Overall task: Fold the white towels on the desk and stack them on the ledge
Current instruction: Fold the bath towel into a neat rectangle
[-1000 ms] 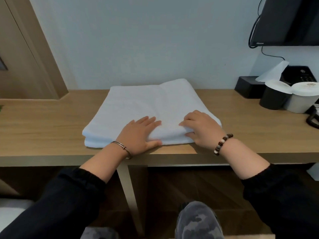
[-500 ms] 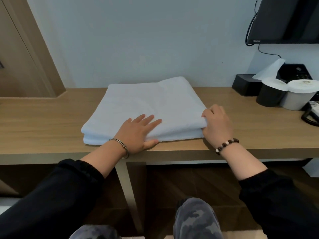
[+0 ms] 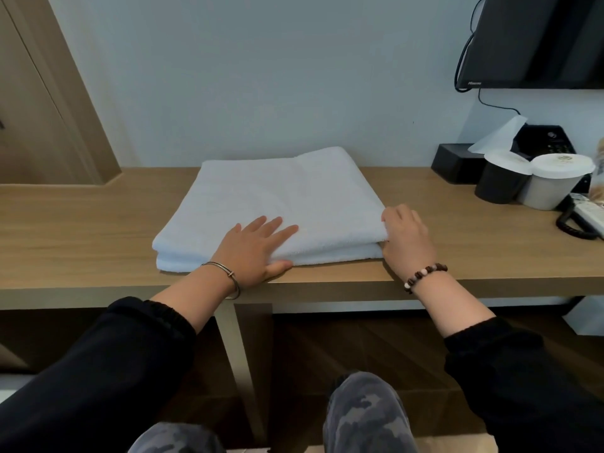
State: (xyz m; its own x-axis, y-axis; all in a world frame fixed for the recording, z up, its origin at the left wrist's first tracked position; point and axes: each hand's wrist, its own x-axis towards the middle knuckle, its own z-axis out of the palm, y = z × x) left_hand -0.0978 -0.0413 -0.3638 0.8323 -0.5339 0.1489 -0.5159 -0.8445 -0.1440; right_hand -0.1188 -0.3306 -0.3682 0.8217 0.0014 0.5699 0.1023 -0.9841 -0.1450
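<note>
A white towel [image 3: 281, 197], folded into a thick flat rectangle, lies in the middle of the wooden desk [image 3: 81, 223] against the wall. My left hand [image 3: 255, 250] rests flat on its near edge, fingers straight and spread, thumb down on the desk in front. My right hand [image 3: 407, 240] is at the towel's near right corner, fingers curled round the edge of the top layers. The fingertips of that hand are hidden in the fold.
At the back right stand a black tissue box [image 3: 454, 165], a black cup [image 3: 501, 181] and a white cup [image 3: 552, 181] with lids, and a corded phone [image 3: 585, 220]. A wall-mounted screen [image 3: 536, 40] hangs above them. A wooden door frame [image 3: 55, 93] is left.
My right hand slid from the middle of the towel's near edge to its right corner and took hold there. My left hand stayed flat on the near edge.
</note>
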